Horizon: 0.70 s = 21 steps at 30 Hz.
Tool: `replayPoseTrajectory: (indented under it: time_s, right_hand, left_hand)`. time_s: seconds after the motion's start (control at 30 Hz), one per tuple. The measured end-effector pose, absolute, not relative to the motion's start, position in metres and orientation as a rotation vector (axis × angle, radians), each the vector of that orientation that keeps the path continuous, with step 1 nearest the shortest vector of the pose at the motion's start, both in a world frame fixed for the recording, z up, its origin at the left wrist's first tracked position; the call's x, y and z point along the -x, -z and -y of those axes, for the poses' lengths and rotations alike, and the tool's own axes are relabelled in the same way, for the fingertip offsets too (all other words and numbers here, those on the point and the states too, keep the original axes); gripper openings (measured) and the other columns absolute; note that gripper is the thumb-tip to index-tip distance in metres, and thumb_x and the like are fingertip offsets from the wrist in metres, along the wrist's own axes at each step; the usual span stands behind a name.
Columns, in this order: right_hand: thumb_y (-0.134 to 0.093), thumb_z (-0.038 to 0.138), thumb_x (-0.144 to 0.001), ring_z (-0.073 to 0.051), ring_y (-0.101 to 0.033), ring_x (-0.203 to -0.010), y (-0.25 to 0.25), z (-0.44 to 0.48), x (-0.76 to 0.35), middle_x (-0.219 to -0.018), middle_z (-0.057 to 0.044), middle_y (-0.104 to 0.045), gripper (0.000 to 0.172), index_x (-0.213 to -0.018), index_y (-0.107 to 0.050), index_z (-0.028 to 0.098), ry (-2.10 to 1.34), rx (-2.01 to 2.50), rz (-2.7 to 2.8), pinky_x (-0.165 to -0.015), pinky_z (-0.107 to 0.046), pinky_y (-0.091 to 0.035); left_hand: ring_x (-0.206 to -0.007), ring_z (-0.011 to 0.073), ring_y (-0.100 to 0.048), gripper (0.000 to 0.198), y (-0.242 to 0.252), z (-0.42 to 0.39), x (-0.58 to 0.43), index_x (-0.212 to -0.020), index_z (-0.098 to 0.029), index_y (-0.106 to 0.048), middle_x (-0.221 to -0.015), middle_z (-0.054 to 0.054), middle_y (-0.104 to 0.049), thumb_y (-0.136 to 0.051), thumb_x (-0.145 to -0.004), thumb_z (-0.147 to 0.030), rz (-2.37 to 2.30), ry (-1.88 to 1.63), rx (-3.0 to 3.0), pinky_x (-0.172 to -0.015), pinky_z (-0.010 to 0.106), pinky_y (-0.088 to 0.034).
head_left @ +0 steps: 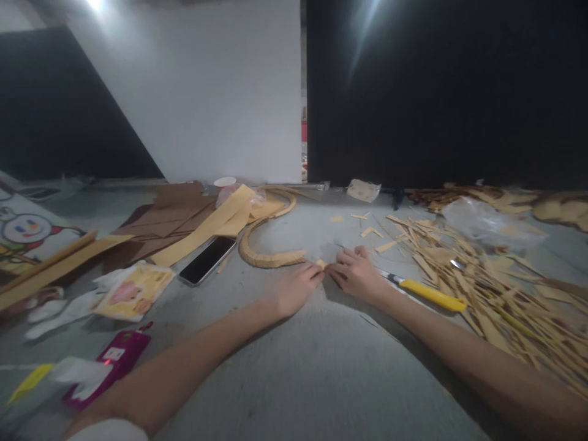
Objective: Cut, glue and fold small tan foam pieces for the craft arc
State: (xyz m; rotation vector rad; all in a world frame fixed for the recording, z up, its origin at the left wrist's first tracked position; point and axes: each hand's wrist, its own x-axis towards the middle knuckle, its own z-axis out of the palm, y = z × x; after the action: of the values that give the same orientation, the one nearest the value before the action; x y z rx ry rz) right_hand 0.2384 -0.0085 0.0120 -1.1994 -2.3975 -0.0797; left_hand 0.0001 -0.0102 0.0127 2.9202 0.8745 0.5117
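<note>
My left hand (pixel 301 283) and my right hand (pixel 356 272) meet low over the grey table, fingertips almost touching. Both are closed in a pinch on a small tan piece (pixel 321 263), of which only a bit shows between the fingers. Just behind my left hand lies the end of a curved, S-shaped tan strip (pixel 264 260), wrapped in layers. Whether the small piece joins this strip is hidden by my fingers. Beside my right wrist rests a yellow-handled utility knife (pixel 432 295), its blade end pointing toward the hand.
A phone (pixel 207 260) and long tan sheets (pixel 206 223) lie to the left, with brown sheets (pixel 165 211) behind. Nearer are a tissue pack (pixel 134 291) and a purple power strip (pixel 114 364). Heaped tan offcuts (pixel 496 300) and a clear plastic bag (pixel 487 220) cover the right.
</note>
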Motion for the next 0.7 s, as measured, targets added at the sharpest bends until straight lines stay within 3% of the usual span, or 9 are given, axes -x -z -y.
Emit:
replayPoseTrajectory:
  time_s: [0.17,0.27,0.4,0.57,0.7]
  right_hand:
    - [-0.044,0.026,-0.109,-0.022,-0.055,-0.076,-0.0161,0.0066,-0.2438,-0.069,-0.007,-0.066,0.052,-0.065,-0.071,0.021,0.076,1.122,2.503,-0.091,-0.044,-0.034]
    - [-0.041,0.022,-0.109,-0.02,-0.054,-0.071,-0.0158,0.0066,-0.244,-0.068,-0.006,-0.065,0.051,-0.065,-0.068,0.022,0.029,0.973,2.56,-0.087,-0.041,-0.037]
    - [-0.043,0.02,-0.109,-0.018,-0.055,-0.07,-0.0148,0.0111,-0.2404,-0.069,-0.004,-0.065,0.047,-0.068,-0.065,0.021,-0.03,0.743,2.558,-0.082,-0.038,-0.038]
    - [-0.043,0.016,-0.11,-0.017,-0.056,-0.069,-0.0124,0.0141,-0.2363,-0.072,-0.003,-0.066,0.044,-0.071,-0.063,0.02,-0.032,0.692,2.501,-0.08,-0.037,-0.037]
    - [-0.041,0.023,-0.114,-0.017,-0.053,-0.067,-0.0071,0.0058,-0.2398,-0.07,-0.002,-0.061,0.047,-0.072,-0.061,0.021,-0.111,0.839,2.369,-0.079,-0.036,-0.039]
  left_hand:
    - [-0.128,0.0261,-0.066,0.041,-0.0141,0.012,-0.0012,-0.14,-0.019,-0.061,-0.132,0.012,-0.07,-0.046,-0.105,-0.005,-0.905,-0.485,-2.913,-0.109,0.041,-0.055]
    - [-0.132,0.0272,-0.063,0.042,-0.0121,0.0102,0.0003,-0.139,-0.017,-0.062,-0.134,0.013,-0.069,-0.046,-0.102,-0.003,-0.891,-0.506,-2.915,-0.113,0.044,-0.053]
    - [-0.148,0.0322,-0.048,0.047,-0.013,0.0078,0.0031,-0.142,-0.012,-0.06,-0.145,0.019,-0.06,-0.05,-0.096,-0.003,-0.931,-0.512,-2.967,-0.124,0.052,-0.044]
    - [-0.132,0.0311,-0.056,0.046,-0.0182,0.0101,0.0015,-0.142,-0.012,-0.059,-0.132,0.016,-0.064,-0.051,-0.097,-0.006,-0.968,-0.392,-2.996,-0.116,0.049,-0.05]
    - [-0.132,0.0301,-0.058,0.042,-0.0179,0.0096,0.0005,-0.139,-0.013,-0.061,-0.128,0.015,-0.068,-0.049,-0.1,-0.006,-0.879,-0.401,-3.033,-0.115,0.048,-0.051]
